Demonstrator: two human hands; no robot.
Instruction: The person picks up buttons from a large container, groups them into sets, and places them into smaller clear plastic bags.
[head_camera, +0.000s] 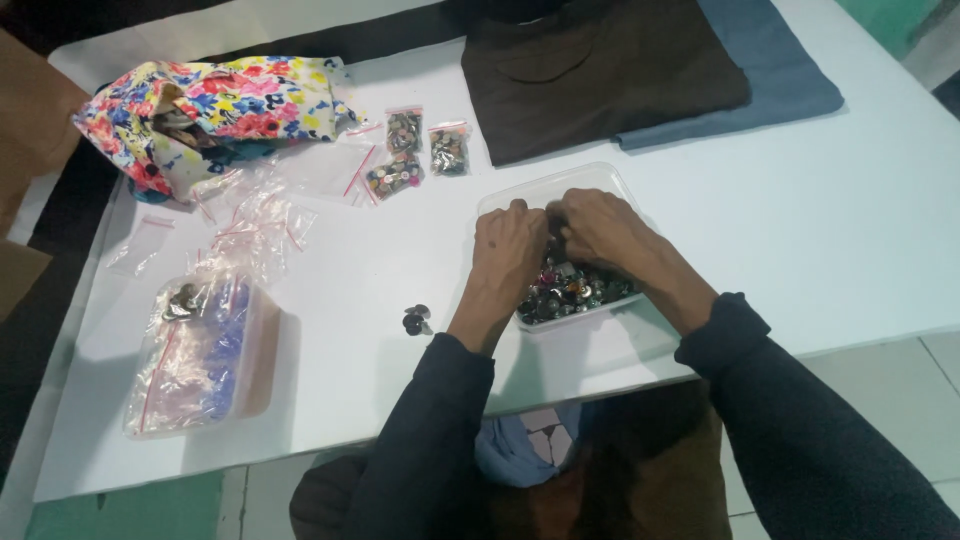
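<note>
A clear plastic tub (600, 185), shallow and rectangular, sits on the white tabletop (850, 240) just in front of the person, heaped with small round buttons (575, 290) in dark, silvery and pink tones. Both hands reach into it: the left hand (508, 250) and right hand (598, 228) meet over the pile with fingers curled down, but whether they pinch anything cannot be told, since the fingertips are hidden among the buttons. The buttons are too many and too blurred to count. Three small filled zip bags (405, 130) lie beyond the tub, two loose buttons (415, 320) lie beside the left wrist, and one flowered cloth pouch (215, 105) rests at the far left, near empty bags.
</note>
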